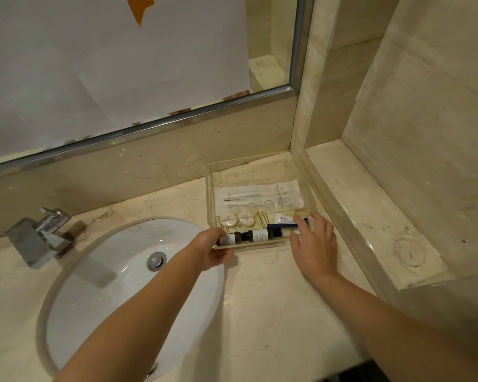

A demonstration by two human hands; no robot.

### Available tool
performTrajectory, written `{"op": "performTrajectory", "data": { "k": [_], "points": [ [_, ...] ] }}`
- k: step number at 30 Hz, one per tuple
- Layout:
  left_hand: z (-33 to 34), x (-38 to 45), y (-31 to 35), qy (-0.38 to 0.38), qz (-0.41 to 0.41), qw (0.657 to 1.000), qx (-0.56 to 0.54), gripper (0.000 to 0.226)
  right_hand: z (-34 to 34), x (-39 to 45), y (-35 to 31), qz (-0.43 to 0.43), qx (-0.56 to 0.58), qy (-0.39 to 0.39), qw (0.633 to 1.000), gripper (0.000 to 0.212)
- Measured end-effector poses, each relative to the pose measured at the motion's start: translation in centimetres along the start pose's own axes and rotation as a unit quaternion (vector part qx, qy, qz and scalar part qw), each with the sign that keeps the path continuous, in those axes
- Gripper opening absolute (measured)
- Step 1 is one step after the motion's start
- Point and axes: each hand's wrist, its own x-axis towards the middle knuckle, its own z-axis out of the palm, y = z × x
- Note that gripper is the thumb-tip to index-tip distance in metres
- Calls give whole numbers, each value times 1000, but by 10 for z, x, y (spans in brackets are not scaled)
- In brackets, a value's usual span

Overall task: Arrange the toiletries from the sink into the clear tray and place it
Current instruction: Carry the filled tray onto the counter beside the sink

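The clear tray (pixel 260 163) sits on the marble counter in the back right corner, against the wall. Inside lie white sachets (pixel 257 194), two round wrapped soaps (pixel 238 220), two small dark bottles (pixel 255 235) along the front wall and a small tube with a dark cap (pixel 286 221). My left hand (pixel 214 250) grips the tray's front left corner. My right hand (pixel 316 244) holds the tray's front right corner, fingers over the rim.
A white oval sink (pixel 116 293) with a metal drain (pixel 157 261) is set in the counter at left, with a chrome faucet (pixel 43 232) behind it. A mirror (pixel 122 64) covers the back wall. A raised marble ledge (pixel 370 216) runs along the right.
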Motion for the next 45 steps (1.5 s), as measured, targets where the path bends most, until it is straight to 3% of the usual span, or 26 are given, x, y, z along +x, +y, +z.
{"op": "performTrajectory", "data": {
  "k": [4,8,14,18,21,25,27,31,35,39,42,45],
  "points": [
    [1,0,-1,1,3,1000,-15,2,3,-2,4,51,48,-34,997,47],
    [2,-1,-2,0,8,1000,-23,3,6,2,-2,135,201,-72,967,45],
    [3,-1,0,16,33,999,-25,9,-4,18,-16,223,274,-43,935,45],
    [4,1,8,16,39,998,-53,10,-8,27,-21,282,321,-38,903,55],
    [5,2,12,18,35,997,-70,11,-5,33,-23,334,362,-40,869,60],
    [5,6,20,30,37,994,-101,30,-1,41,-24,397,410,-59,819,69],
    [8,4,28,22,33,992,-116,22,-9,43,-30,420,435,-63,794,69],
    [13,0,41,16,20,991,-134,9,-14,49,-37,422,511,-75,745,61],
    [14,3,51,13,12,990,-143,6,-17,55,-44,420,617,-87,659,53],
    [20,1,61,-2,-3,988,-151,7,-21,57,-49,417,658,-102,619,48],
    [27,0,62,-23,-9,997,-79,20,-26,61,-51,402,672,-98,613,43],
    [39,-1,63,-54,-6,998,-26,8,-26,68,-52,370,651,-94,656,37]
  ]
}}
